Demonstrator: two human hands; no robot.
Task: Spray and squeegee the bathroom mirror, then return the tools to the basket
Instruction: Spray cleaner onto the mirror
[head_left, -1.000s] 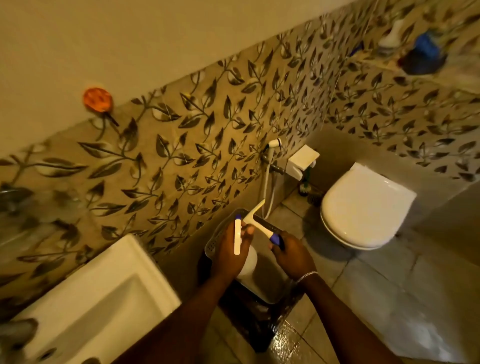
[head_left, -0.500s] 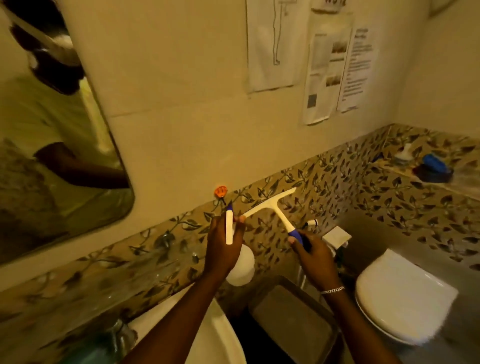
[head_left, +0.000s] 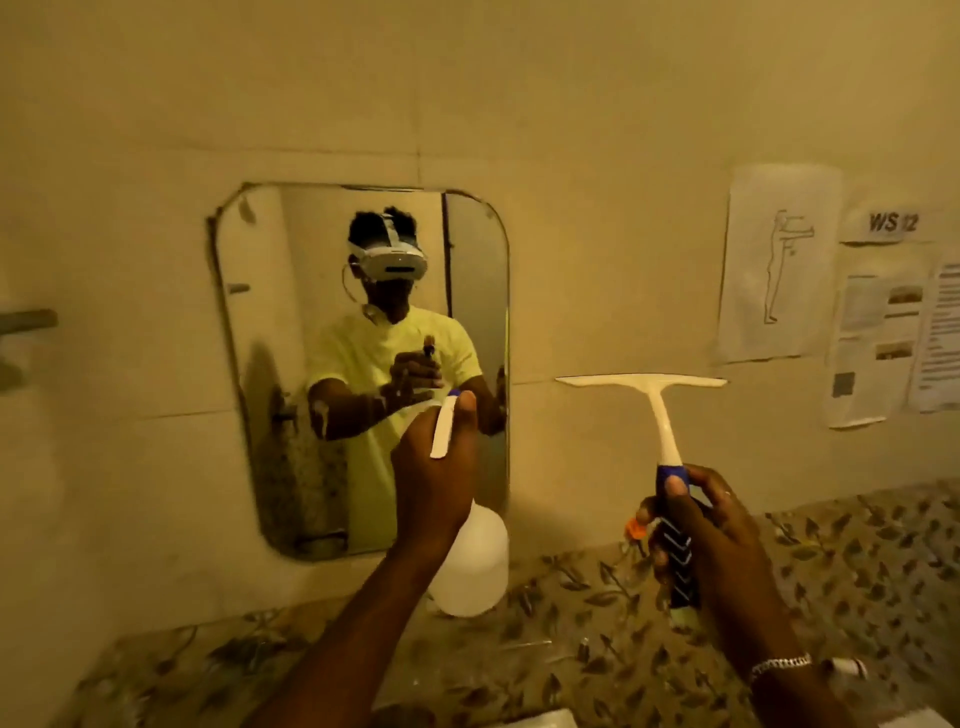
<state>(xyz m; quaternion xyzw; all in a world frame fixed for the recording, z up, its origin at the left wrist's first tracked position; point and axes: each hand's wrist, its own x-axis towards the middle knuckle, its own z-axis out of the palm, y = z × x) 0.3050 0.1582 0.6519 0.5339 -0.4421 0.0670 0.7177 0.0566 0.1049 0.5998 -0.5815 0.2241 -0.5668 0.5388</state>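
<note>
Left hand (head_left: 434, 483): raised in front of the mirror's lower right corner, fingers wrapped tight round the neck of the spray bottle, thumb up by the white trigger lever.
Spray bottle (head_left: 475, 561): translucent white, its round body hanging below the left hand at about 6 o'clock from it, in front of the mirror's bottom edge.
Right hand (head_left: 711, 535): closed round the squeegee's dark blue grip, thumb pressed on the upper part of the grip.
Squeegee (head_left: 660, 410): held upright, white stem rising to a level blade at 12 o'clock from the right hand; at 3 o'clock from the mirror, in front of bare wall.
Mirror (head_left: 291, 364): rounded rectangle on the cream wall, reflecting a person in a yellow shirt and a headset.
Papers (head_left: 774, 260): taped to the wall at 2 o'clock from the squeegee.
Leaf-patterned tiles (head_left: 857, 571): band along the bottom of the wall.
</note>
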